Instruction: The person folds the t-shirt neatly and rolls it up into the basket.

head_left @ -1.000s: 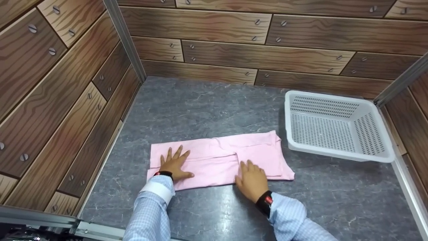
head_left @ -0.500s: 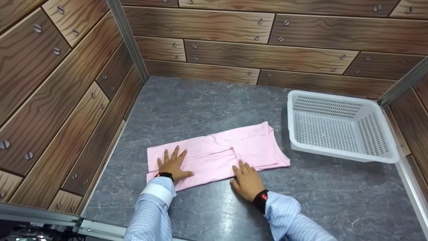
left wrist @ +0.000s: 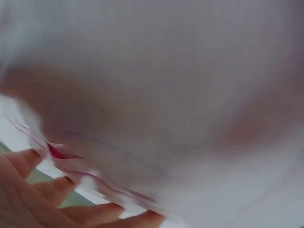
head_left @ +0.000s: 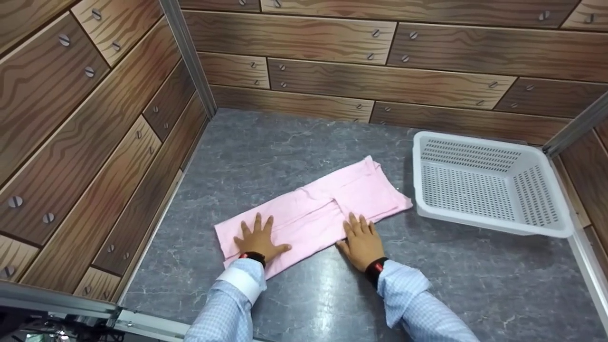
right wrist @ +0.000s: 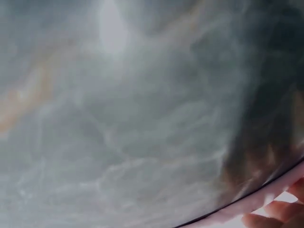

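Observation:
A pink cloth (head_left: 308, 204), folded into a long strip, lies slantwise on the grey marbled surface, its right end farther back than its left. My left hand (head_left: 260, 240) rests on its left end with fingers spread. At the front edge, right of the middle, my right hand (head_left: 363, 242) touches the cloth with straight fingers. In the left wrist view the left fingers (left wrist: 95, 213) lie against pale, blurred cloth. The right wrist view shows mostly the marbled surface, with right fingertips (right wrist: 282, 211) on the pink edge in the corner.
To the right stands a white perforated plastic basket (head_left: 494, 228), close to the cloth's right end. Wood-patterned walls (head_left: 304, 78) enclose the surface at the back and both sides. A metal rail (head_left: 152, 325) runs along the front left.
The cloth has turned on the surface, its right end swinging away toward the back. Both hands moved with it, staying on the cloth; the left shifted slightly right.

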Demonstrator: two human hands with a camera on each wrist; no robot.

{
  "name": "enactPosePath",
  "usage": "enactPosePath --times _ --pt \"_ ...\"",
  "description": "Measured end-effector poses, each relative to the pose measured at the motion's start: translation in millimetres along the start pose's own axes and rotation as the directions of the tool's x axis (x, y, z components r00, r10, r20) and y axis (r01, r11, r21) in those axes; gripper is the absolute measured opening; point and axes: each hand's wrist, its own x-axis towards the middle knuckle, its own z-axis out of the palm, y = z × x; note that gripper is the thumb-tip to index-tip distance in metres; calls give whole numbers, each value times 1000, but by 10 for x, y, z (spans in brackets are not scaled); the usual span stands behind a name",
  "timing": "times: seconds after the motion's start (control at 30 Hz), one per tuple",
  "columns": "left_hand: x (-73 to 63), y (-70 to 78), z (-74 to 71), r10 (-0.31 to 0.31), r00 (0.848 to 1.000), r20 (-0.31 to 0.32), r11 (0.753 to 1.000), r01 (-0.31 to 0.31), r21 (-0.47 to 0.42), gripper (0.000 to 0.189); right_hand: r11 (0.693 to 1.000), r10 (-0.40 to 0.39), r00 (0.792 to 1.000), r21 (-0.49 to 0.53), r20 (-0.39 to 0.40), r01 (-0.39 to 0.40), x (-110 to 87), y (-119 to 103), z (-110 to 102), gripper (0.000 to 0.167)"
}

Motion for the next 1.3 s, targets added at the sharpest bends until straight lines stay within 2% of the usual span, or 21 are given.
enactPosePath --times 0.17,0.27,0.33,0.4,0.5,0.57,0.6,0.7,0.8,0.9,1.07,1.2,1.3 --pt "-47 209 133 -55 998 -37 997 57 59 103 996 79 996 35 36 -80 104 117 -31 59" --pt "-51 285 113 -36 998 -42 998 39 58 101 988 143 988 55 64 -146 159 151 -65 60" --pt "-24 277 71 33 999 -43 999 -32 36 97 985 160 985 52 59 -163 172 122 -66 61" --pt "27 218 21 151 988 -42 988 -150 25 92 990 128 991 47 30 -130 155 26 -63 61" --pt "114 76 -26 319 948 -5 947 -319 25 89 1000 -8 1000 28 -12 9 70 -207 -42 60" --pt "161 -17 -39 373 927 28 927 -374 25 89 994 -111 994 21 -8 112 -13 -374 -26 60" --pt "175 -52 -43 376 925 49 926 -377 19 89 988 -154 988 16 4 154 -56 -447 -18 60" --pt "198 -112 -31 355 931 86 934 -356 -8 92 977 -210 976 -26 60 212 -157 -591 17 62" --pt "197 -111 -7 332 940 78 943 -332 -14 93 974 -208 975 -70 83 214 -183 -626 12 61" --pt "168 -87 24 289 956 54 957 -289 -12 92 977 -195 977 -71 90 201 -153 -592 -6 58" --pt "76 69 74 188 982 34 982 -187 -26 93 985 -165 980 -23 108 169 -104 -469 -28 55" --pt "-5 237 131 127 992 -6 992 -128 -13 92 991 -134 988 32 76 132 -87 -378 -43 54" --pt "-53 351 169 104 994 -40 995 -103 16 91 994 -109 992 31 67 107 -80 -314 -46 54"
